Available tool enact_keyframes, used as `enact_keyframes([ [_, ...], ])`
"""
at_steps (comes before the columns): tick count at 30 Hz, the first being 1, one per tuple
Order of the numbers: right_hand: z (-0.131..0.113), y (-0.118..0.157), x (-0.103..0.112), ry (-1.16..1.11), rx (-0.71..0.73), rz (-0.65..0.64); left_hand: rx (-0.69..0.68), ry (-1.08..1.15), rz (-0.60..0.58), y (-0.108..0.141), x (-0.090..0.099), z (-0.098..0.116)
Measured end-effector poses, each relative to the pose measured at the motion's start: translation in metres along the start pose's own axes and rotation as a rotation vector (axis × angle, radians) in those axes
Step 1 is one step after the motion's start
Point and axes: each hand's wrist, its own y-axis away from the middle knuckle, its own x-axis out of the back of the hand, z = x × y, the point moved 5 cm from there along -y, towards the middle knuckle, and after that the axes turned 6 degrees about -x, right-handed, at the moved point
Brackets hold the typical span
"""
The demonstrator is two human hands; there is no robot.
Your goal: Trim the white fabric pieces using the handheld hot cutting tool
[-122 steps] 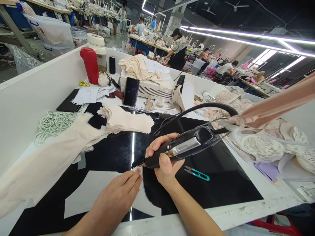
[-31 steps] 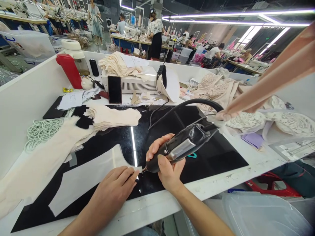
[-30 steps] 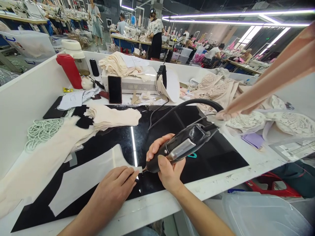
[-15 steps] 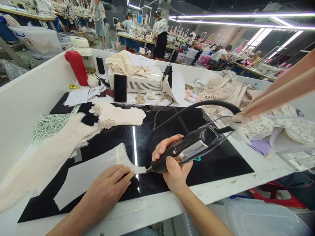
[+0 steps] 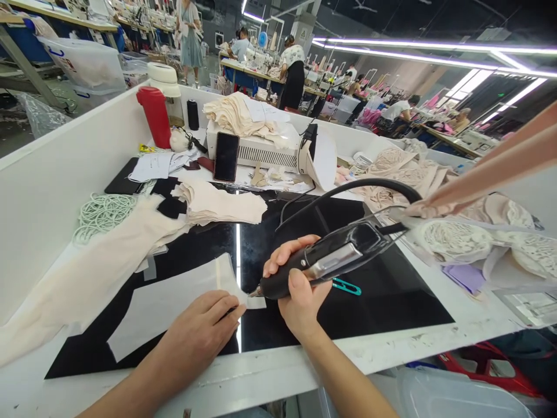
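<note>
R hand (image 5: 302,299) is wrapped firmly round a blk handheld tool (image 5: 333,261), thumb on the near side, fingers over the far side. L hand (image 5: 204,325) lies palm-down on the white panel (image 5: 174,307), not closed round anything that shows, fingertips just beside the tool's tip (image 5: 255,292). Panel's flat on the blk board (image 5: 391,302), narrow end pointing R.

Change vs half a sec ago: tip sits further in from the narrow end instead of right at it, w/ the end now poking out past it on the R. Prob means the work is shifting along the panel's edge; whether tip touches fabric, can't tell.

Further out: teal snips (image 5: 347,287) show more now, on the board just R of the hand. Cream stack (image 5: 226,206) lies behind, mint cord (image 5: 104,215) over to the L.
</note>
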Motion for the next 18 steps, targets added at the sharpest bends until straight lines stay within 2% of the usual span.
enact_keyframes([
  [12, 0.003, 0.002, -0.002, 0.056, 0.009, 0.003, 0.002, 0.016, -0.013, 0.004, -0.007, -0.001],
  [18, -0.008, 0.0, 0.002, 0.083, 0.002, 0.04, 0.019, 0.026, -0.02, 0.006, -0.007, -0.001],
])
